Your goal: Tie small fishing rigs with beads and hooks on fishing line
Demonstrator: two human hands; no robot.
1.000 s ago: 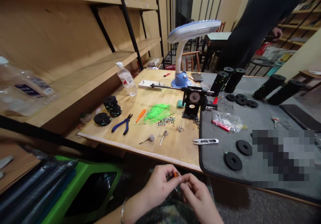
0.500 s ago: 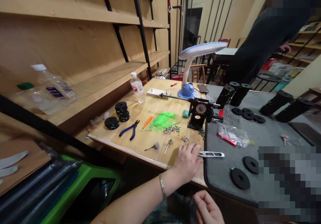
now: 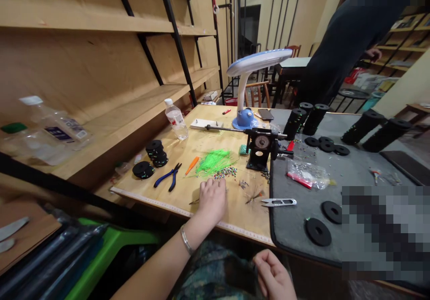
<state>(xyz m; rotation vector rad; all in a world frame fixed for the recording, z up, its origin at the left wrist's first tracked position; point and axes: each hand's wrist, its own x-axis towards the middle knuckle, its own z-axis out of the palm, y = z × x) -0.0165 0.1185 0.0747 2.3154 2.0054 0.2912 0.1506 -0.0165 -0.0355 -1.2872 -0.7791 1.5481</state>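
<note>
My left hand (image 3: 212,201) rests on the wooden table, knuckles up and fingers curled down. It covers the place of two small grey-tufted pieces; one thin dark stem (image 3: 194,202) pokes out on its left. Whatever its fingertips hold is hidden. Low over my lap, my right hand (image 3: 273,275) is closed in a pinch, its contents too small to make out. Between my left hand and the silver thread snips (image 3: 279,202) lies a small bundle of fine wires with an orange part (image 3: 254,197). Multicoloured beads (image 3: 225,172) and bright green strands (image 3: 215,162) lie just beyond my left hand.
Blue-handled pliers (image 3: 168,176), an orange tool (image 3: 191,166), black foam spools (image 3: 143,170) and a bottle (image 3: 176,119) stand left. A black winding device with a dial (image 3: 260,150) and a lamp (image 3: 244,118) are behind. A grey mat (image 3: 292,228) carries more spools. A person (image 3: 322,62) stands beyond.
My left hand has moved left, from beside the snips onto the grey-tufted pieces. The wire bundle with the orange part now shows where it was. My right hand stays pinched; the view has shifted slightly.
</note>
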